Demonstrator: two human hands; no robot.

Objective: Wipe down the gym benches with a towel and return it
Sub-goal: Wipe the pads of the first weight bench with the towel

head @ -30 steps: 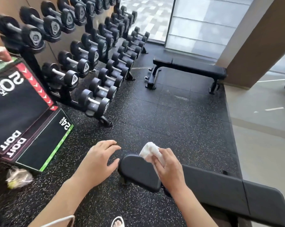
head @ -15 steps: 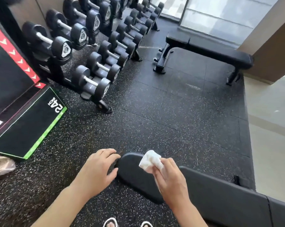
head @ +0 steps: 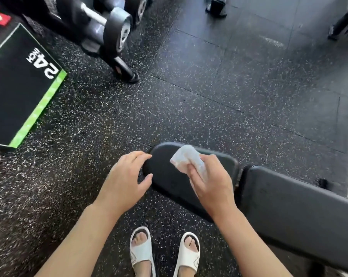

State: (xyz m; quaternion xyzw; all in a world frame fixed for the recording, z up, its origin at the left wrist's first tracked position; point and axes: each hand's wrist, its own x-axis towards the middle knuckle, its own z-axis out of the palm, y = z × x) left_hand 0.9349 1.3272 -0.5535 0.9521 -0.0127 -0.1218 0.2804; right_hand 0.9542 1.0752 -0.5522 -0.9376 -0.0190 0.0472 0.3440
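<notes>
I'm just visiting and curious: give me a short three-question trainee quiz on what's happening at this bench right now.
1. True or false: the right hand grips the white towel on the bench seat pad.
2. Where is the left hand? A) gripping a dumbbell B) at the end edge of the seat pad C) on the plyo box
3. Fill in: the person wears white ____.

Key: 1 true; 2 B; 3 sandals.
</notes>
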